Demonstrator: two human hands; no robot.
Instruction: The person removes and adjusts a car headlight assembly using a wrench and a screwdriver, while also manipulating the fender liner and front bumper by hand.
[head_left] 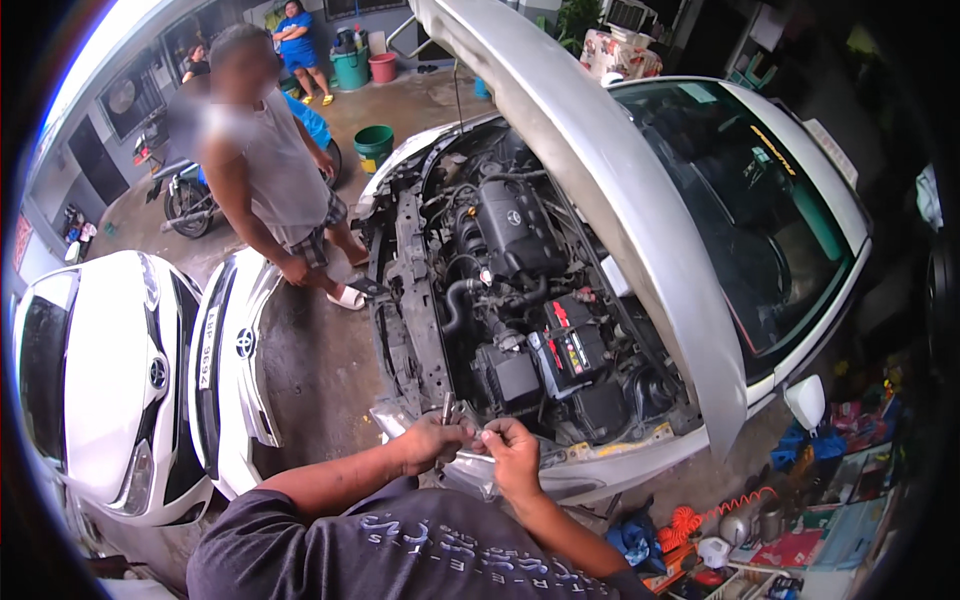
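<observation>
My two hands meet over the near front corner of a silver car (600,485) with its hood raised. My left hand (432,443) is closed around a short metal rod-like piece (447,404) that stands up from the fist; its exact kind is too small to tell. Close beside it, my right hand (512,452) has thumb and fingers pinched together. Whatever sits between those fingertips is too small to make out. Below the hands lies the headlight (398,418). Beyond them are a black air filter box (508,376) and the battery (573,343) in the engine bay.
The raised hood (640,200) slants over the bay's right side. A detached white bumper (235,375) stands left, next to a white car (100,370). A person (265,170) stands at the car's front. Tools and a coiled orange hose (685,525) lie lower right. A green bucket (373,148) stands behind.
</observation>
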